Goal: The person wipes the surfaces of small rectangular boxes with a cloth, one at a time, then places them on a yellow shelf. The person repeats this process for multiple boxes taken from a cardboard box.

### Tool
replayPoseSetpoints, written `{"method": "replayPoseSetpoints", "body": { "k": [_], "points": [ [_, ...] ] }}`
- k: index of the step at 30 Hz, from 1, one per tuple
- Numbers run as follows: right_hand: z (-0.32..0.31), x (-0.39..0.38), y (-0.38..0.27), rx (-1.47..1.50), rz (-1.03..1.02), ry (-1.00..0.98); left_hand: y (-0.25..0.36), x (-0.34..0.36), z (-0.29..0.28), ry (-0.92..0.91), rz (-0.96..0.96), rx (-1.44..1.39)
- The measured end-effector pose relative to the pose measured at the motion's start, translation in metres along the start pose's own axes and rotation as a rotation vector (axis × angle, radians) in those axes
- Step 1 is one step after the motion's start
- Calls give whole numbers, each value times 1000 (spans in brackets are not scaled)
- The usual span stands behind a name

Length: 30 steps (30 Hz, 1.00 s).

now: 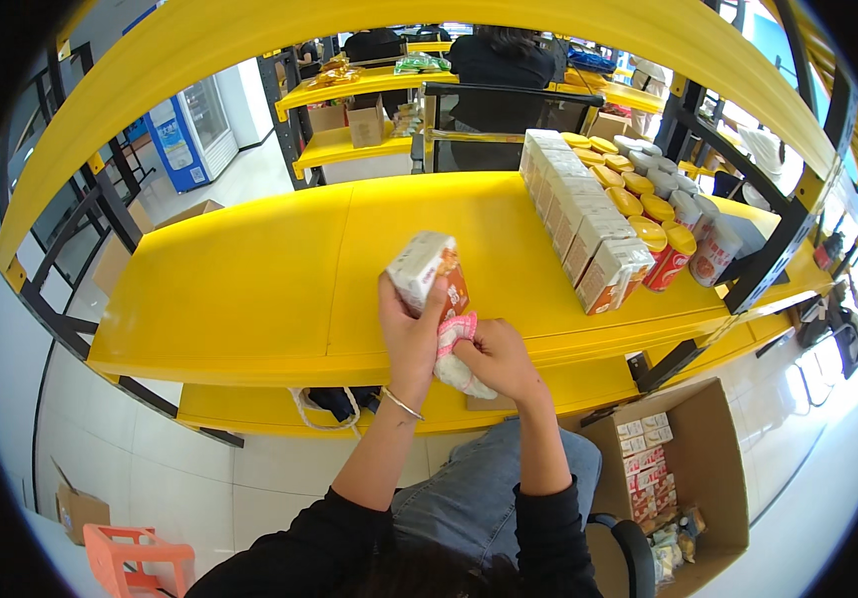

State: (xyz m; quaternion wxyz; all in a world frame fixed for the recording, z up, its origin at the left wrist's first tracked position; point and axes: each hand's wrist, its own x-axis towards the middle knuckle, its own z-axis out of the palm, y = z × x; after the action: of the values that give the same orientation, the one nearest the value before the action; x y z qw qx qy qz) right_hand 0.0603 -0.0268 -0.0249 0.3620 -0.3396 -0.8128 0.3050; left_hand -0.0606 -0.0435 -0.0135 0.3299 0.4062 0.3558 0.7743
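My left hand (413, 324) is closed around a small white and brown-orange carton (425, 267), held tilted above the front part of the yellow shelf (249, 269). A white cloth with a pink edge (454, 364) is bunched in my right hand (499, 357), just below the carton. The cloth's upper edge meets the carton's lower end or lies very close to it; I cannot tell which. To the right on the shelf stands a row of similar cartons (578, 214), set close together from front to back.
Beside the carton row are cans with yellow lids (651, 235) and grey-topped cans (716, 249). Black posts (778, 261) bound the shelf. At lower right stands an open cardboard box (713, 478) with packages inside. An orange stool (140, 556) is at lower left. A person (502, 65) sits beyond.
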Motion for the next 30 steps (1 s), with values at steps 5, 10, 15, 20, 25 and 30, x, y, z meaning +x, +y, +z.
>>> {"method": "replayPoseSetpoints", "body": {
  "k": [5,10,15,20,25,30],
  "points": [
    [6,-2,0,-22,-14,31,2,3,-8,-185,-124,-28],
    [15,-15,-10,-115,17,178,5,22,-25,-336,-351,-261],
    [17,-24,-21,30,143,330,18,42,-40,-491,-323,171],
    [15,-13,-8,-245,-69,517,46,46,-52,-587,-428,352],
    [27,-18,-35,-266,29,495,48,49,-65,-693,-497,307],
    [49,-20,-44,-378,44,424,46,53,-66,-824,-550,298]
  ]
}}
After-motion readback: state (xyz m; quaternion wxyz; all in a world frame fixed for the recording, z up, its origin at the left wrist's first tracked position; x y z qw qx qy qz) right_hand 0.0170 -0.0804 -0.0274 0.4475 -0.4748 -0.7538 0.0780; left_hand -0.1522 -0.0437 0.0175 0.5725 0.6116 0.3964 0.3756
